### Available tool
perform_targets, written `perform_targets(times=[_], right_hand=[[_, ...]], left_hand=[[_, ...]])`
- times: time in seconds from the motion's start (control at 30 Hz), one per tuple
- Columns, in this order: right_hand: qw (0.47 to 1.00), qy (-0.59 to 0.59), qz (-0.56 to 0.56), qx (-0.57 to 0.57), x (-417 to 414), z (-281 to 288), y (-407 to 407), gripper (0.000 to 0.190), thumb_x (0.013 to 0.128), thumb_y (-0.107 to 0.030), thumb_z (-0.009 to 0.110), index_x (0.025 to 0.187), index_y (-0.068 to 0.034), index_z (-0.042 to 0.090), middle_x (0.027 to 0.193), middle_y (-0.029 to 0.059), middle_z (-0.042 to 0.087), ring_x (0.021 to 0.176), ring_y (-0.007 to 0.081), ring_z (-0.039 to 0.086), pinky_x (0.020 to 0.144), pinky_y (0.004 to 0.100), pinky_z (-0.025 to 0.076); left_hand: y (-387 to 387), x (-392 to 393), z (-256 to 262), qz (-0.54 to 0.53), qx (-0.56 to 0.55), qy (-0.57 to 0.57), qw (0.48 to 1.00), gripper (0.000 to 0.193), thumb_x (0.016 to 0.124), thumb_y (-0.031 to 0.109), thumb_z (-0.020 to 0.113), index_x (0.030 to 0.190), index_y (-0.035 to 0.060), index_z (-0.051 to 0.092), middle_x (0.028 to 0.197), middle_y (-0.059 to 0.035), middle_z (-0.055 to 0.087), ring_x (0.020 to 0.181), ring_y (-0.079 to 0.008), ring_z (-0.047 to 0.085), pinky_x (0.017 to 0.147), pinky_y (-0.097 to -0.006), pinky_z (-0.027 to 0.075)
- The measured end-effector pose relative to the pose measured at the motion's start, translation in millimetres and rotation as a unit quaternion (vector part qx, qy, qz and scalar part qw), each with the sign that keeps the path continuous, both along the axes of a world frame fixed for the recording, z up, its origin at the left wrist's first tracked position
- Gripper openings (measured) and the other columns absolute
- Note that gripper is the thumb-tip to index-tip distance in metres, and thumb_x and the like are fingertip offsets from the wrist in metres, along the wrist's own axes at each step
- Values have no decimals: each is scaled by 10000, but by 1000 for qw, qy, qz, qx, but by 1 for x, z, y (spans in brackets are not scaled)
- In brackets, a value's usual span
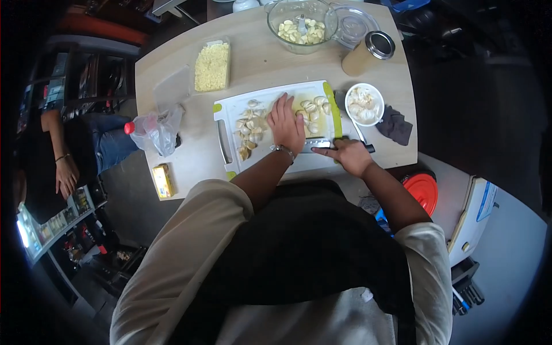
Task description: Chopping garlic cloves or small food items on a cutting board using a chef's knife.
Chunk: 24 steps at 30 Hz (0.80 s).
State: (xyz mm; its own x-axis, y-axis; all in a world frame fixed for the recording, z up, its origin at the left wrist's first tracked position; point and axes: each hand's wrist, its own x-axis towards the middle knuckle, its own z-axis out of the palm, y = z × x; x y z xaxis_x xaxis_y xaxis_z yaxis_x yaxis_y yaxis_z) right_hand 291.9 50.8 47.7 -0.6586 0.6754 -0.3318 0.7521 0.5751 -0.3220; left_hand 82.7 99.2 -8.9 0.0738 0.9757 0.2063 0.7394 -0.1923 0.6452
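Note:
A white cutting board (269, 92) with green corners lies before me. My left hand (286, 127) is laid palm down on its middle, fingers stretched and thumb apart. What lies under the palm is hidden. My right hand (351, 156) grips a knife (318, 145) at the board's near right edge, forefinger along the blade. The blade points left, its far part hidden by my left hand. Unpeeled garlic cloves (250, 127) are heaped to the left of that hand. More garlic cloves (313, 113) lie to its right on a wet patch.
Chopped garlic fills a plastic tub (212, 67). Peeled cloves sit in a glass bowl (302, 36), near a jar (366, 54). A white bowl (365, 105) of peelings and a dark cloth (394, 125) are right; a plastic bag (159, 129) and yellow box (163, 181) left. Another person (64, 159) is at far left.

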Motion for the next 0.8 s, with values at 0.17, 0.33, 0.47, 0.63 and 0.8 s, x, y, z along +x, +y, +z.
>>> perform_targets(times=[0.17, 0.33, 0.47, 0.63, 0.8], right_hand=[[978, 127, -73, -148, 3, -5, 0, 587, 890, -96, 539, 1385, -403, 469, 955, 94, 661, 823, 281, 652, 737, 400, 522], [938, 229, -157, -205, -11, 13, -16, 486, 970, -96, 481, 1423, -270, 454, 848, 137, 627, 631, 256, 531, 669, 349, 480], [876, 214, -291, -321, -22, 23, -32, 467, 976, -136, 488, 1419, -280, 458, 811, 119, 608, 654, 263, 539, 636, 351, 478], [975, 136, -176, 22, -29, 12, -58, 478, 947, -178, 534, 1393, -341, 480, 744, 118, 572, 695, 275, 631, 628, 404, 514], [984, -8, -178, 23, -49, 6, -65, 606, 881, -102, 539, 1415, -373, 440, 971, 119, 552, 810, 273, 638, 695, 394, 543]], left_hand=[[11, -17, -1, 52, 42, -199, 978, 318, 972, 198, 398, 1216, 41, 529, 1254, -169, 531, 1201, -325, 469, 1030, -425, 313], [-1, -69, 50, -33, -64, -318, 946, 158, 947, 117, 528, 1055, 21, 590, 954, -138, 624, 902, -250, 606, 805, -312, 464], [-34, -92, 49, -107, -79, -203, 970, 141, 888, 72, 595, 1024, 36, 600, 942, -129, 601, 870, -257, 584, 773, -346, 460], [-32, -66, 39, -12, 59, -135, 989, 185, 868, 71, 579, 1047, 28, 582, 1000, -154, 574, 988, -325, 539, 887, -402, 416], [-9, -9, 9, -14, 4, -46, 999, 354, 896, 208, 559, 1202, 35, 521, 1244, -162, 517, 1212, -347, 435, 1032, -466, 312]])
